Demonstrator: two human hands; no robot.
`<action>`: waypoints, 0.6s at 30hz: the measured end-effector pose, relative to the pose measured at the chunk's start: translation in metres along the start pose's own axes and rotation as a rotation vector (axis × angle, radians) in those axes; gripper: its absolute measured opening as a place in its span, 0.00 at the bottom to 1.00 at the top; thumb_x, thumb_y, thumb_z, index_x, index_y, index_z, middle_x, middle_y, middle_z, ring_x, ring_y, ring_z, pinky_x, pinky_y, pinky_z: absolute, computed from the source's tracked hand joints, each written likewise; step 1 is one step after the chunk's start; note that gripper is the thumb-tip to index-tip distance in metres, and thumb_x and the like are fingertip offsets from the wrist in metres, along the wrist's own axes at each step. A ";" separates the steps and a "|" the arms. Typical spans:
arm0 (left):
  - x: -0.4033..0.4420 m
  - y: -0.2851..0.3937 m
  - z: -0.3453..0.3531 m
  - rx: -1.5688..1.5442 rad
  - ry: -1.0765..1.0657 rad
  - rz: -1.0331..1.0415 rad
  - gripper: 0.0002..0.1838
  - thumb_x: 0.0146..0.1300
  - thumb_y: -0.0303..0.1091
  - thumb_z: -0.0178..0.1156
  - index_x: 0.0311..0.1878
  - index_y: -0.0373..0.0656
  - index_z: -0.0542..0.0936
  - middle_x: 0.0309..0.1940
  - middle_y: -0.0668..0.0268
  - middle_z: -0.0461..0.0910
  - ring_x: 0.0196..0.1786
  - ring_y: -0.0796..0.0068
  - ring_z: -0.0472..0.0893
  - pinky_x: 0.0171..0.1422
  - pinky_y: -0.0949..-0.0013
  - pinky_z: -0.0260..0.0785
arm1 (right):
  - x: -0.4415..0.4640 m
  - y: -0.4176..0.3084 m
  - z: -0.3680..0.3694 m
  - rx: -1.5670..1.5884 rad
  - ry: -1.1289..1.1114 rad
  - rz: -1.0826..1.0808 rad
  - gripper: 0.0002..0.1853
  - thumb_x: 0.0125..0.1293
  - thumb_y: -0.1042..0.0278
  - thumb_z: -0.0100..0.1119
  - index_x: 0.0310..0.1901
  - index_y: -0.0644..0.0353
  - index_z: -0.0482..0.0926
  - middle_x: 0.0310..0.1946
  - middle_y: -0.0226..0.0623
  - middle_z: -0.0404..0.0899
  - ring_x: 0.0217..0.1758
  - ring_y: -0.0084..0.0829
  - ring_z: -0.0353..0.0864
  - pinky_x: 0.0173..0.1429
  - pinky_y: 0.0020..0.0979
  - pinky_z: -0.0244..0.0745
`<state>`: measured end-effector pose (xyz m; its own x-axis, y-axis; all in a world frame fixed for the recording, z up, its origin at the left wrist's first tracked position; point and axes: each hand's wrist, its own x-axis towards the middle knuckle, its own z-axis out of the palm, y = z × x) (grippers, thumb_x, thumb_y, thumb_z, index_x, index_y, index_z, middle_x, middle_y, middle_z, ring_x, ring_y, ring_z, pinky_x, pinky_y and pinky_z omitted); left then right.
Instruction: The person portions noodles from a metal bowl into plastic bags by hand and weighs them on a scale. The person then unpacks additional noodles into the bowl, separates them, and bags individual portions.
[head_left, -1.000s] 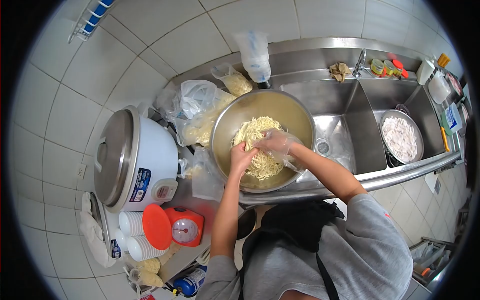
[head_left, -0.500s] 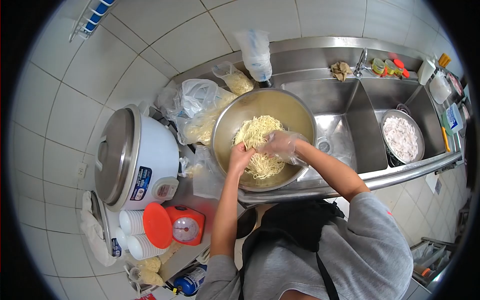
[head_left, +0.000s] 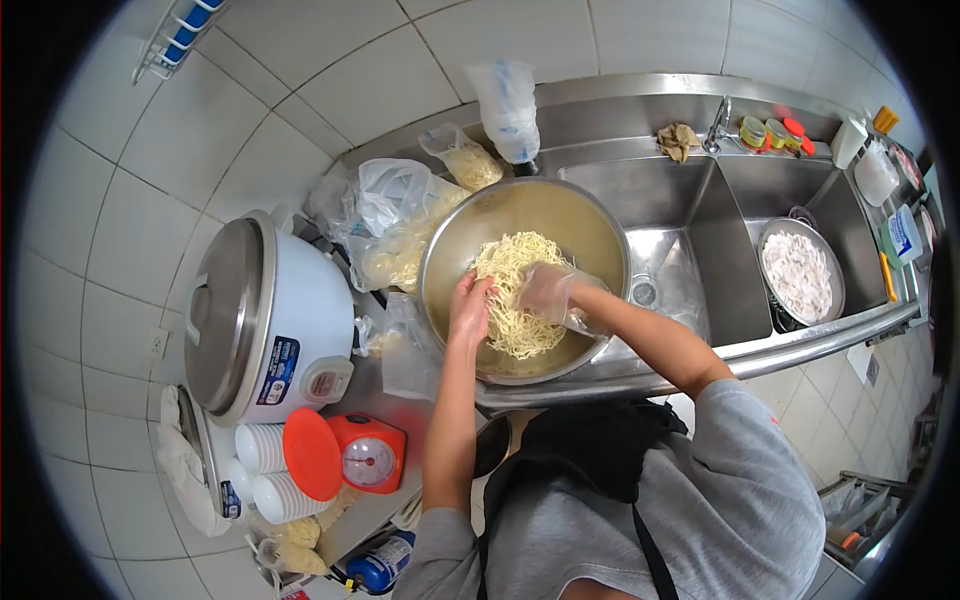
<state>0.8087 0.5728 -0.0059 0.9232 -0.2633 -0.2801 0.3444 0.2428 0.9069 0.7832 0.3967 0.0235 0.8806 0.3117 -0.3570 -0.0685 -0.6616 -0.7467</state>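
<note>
A large steel bowl [head_left: 585, 215] holds a heap of yellow noodles [head_left: 520, 335]. My left hand [head_left: 470, 308] is at the left side of the heap, its fingers bent against the noodles. My right hand [head_left: 548, 291], in a clear plastic glove, presses into the right side of the heap, and its fingertips are hidden among the noodles. Bags of noodles [head_left: 400, 255] lie just left of the bowl.
A double sink [head_left: 645, 190] adjoins the bowl, with a pan of pale food [head_left: 800, 275] in its right basin. A large cooker [head_left: 310, 320], a red scale [head_left: 370, 455] and white cups [head_left: 285, 497] stand left. Jars [head_left: 775, 133] line the back ledge.
My left hand has moved slightly left and up, apart from my right hand. My right hand has shifted a little and remains in the noodles, whose heap has changed shape.
</note>
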 end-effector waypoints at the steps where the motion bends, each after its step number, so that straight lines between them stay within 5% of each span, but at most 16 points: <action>1: -0.007 0.009 0.007 0.114 -0.009 0.026 0.16 0.53 0.20 0.53 0.47 0.34 0.68 0.39 0.63 0.74 0.41 0.77 0.74 0.45 0.75 0.68 | 0.007 0.010 0.003 0.352 0.025 -0.012 0.20 0.49 0.57 0.62 0.37 0.66 0.75 0.27 0.40 0.77 0.28 0.27 0.75 0.32 0.30 0.70; 3: -0.023 0.019 0.019 0.337 -0.018 0.075 0.18 0.52 0.20 0.55 0.48 0.33 0.68 0.41 0.62 0.75 0.43 0.77 0.74 0.46 0.75 0.67 | 0.024 0.037 0.016 1.053 0.064 -0.031 0.21 0.50 0.58 0.62 0.41 0.66 0.74 0.28 0.39 0.77 0.27 0.27 0.75 0.32 0.31 0.70; 4: -0.021 0.003 0.016 0.546 0.043 0.215 0.22 0.51 0.19 0.57 0.51 0.32 0.67 0.41 0.61 0.75 0.44 0.77 0.74 0.47 0.75 0.66 | 0.002 0.009 -0.004 0.814 0.123 0.128 0.27 0.51 0.59 0.61 0.50 0.67 0.69 0.30 0.38 0.77 0.29 0.26 0.75 0.33 0.28 0.70; 7: -0.022 -0.005 0.015 0.721 -0.026 0.230 0.21 0.51 0.20 0.56 0.51 0.32 0.67 0.41 0.60 0.75 0.44 0.76 0.74 0.48 0.75 0.65 | 0.008 0.011 -0.004 0.552 0.159 -0.124 0.36 0.50 0.59 0.62 0.57 0.71 0.61 0.32 0.40 0.77 0.31 0.26 0.76 0.36 0.27 0.71; 10: -0.018 0.001 0.002 0.565 0.066 0.123 0.13 0.54 0.21 0.52 0.44 0.33 0.72 0.36 0.65 0.77 0.37 0.82 0.75 0.42 0.80 0.66 | -0.006 -0.003 -0.022 0.331 0.080 0.063 0.39 0.49 0.62 0.62 0.60 0.73 0.57 0.33 0.40 0.77 0.33 0.24 0.74 0.38 0.27 0.71; 14: -0.019 0.009 0.006 0.478 0.063 0.169 0.09 0.58 0.24 0.51 0.42 0.33 0.74 0.32 0.69 0.78 0.33 0.85 0.75 0.39 0.81 0.66 | -0.011 -0.011 -0.010 0.214 -0.122 -0.118 0.42 0.45 0.63 0.62 0.59 0.75 0.56 0.34 0.41 0.76 0.33 0.26 0.74 0.38 0.27 0.71; 18: -0.015 0.011 0.006 0.358 0.107 0.263 0.11 0.56 0.22 0.50 0.44 0.32 0.72 0.34 0.67 0.77 0.37 0.83 0.75 0.39 0.81 0.65 | 0.003 0.006 0.009 0.598 -0.074 -0.056 0.40 0.47 0.60 0.62 0.60 0.72 0.57 0.38 0.42 0.76 0.34 0.27 0.75 0.38 0.26 0.71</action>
<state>0.7971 0.5738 0.0099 0.9902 -0.1337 -0.0394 0.0324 -0.0540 0.9980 0.7813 0.3998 0.0131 0.8571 0.3955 -0.3301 -0.2935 -0.1516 -0.9439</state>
